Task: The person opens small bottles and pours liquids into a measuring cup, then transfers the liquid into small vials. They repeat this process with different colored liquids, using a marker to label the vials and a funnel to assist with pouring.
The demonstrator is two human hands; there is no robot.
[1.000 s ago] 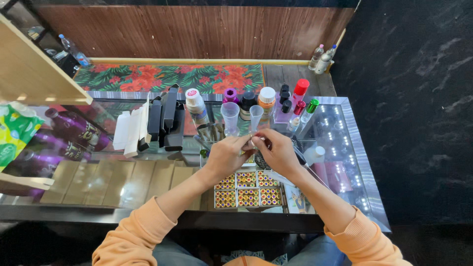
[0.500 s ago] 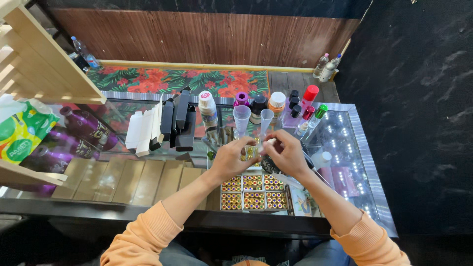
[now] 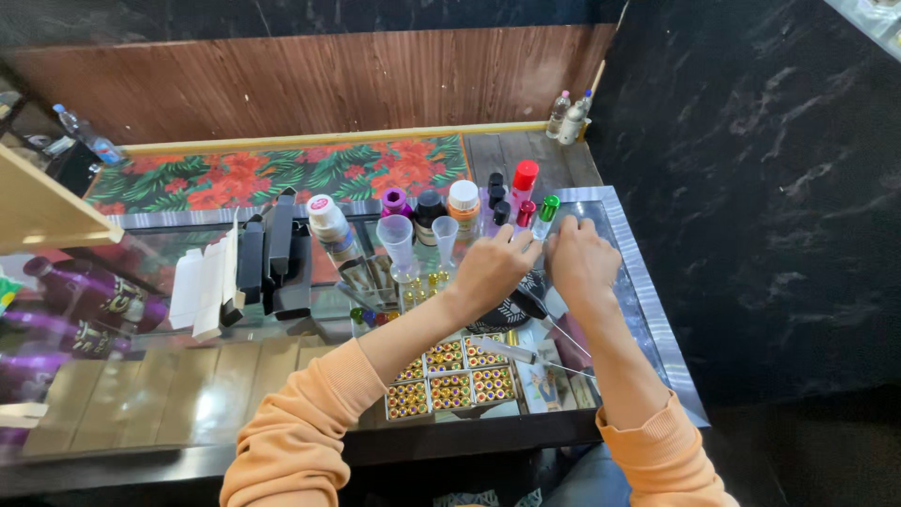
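Vial (image 3: 544,216) w/ green cap stands at back row of glass counter (image 3: 648,310), btwn both hands. Left hand (image 3: 493,268) fingers curl beside it; right hand (image 3: 580,258) fingers bent, grip can't tell. Judged step: picking vial; next needs firm pinch, avoid red bottle (image 3: 522,188).

Even indoor light was bright; the glass tabletop (image 3: 141,282) carried reflections and small glare points at right. Focus was sharp centrally, with wide-angle bending at edges.
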